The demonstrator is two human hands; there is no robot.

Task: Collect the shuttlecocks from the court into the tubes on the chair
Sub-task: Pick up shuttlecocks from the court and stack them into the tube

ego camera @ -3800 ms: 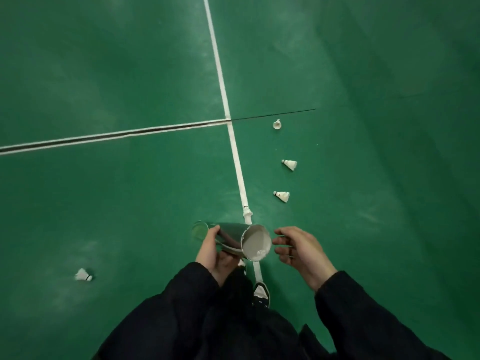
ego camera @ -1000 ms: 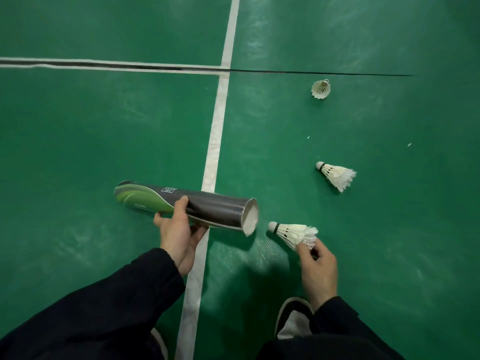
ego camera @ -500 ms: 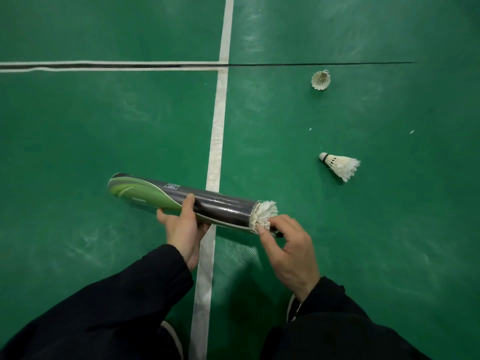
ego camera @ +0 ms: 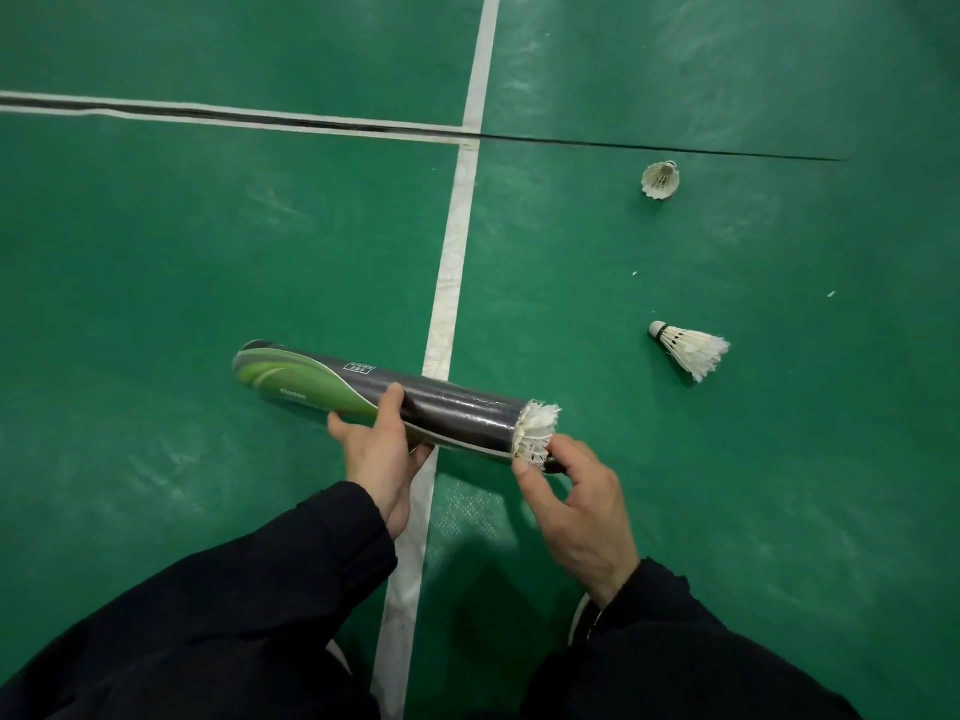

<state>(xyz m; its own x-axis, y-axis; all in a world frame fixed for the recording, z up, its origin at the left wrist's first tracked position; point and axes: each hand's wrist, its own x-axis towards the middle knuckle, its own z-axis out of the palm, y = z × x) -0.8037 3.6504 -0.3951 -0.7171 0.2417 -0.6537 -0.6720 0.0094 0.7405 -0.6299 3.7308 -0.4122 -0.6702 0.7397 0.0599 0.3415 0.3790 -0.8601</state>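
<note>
Because the shuttlecock (ego camera: 537, 431) sits only partway into the tube (ego camera: 384, 400), its feathers sticking out of the open end, a skewed push could crush or bend them against the rim, and a slack grip could let the tube roll or the shuttlecock drop back out. The right hand (ego camera: 574, 504), at five o'clock from the tube's mouth, has its fingers (ego camera: 524, 478) curled and its thumb tip against the feathers. The left hand (ego camera: 382, 457) wraps the tube's middle, holding it nearly level above the floor. Farther off at two o'clock, a second shuttlecock (ego camera: 691, 350) lies on its side; beyond it, at one o'clock, a third (ego camera: 660, 180) lies near the black seam.
</note>
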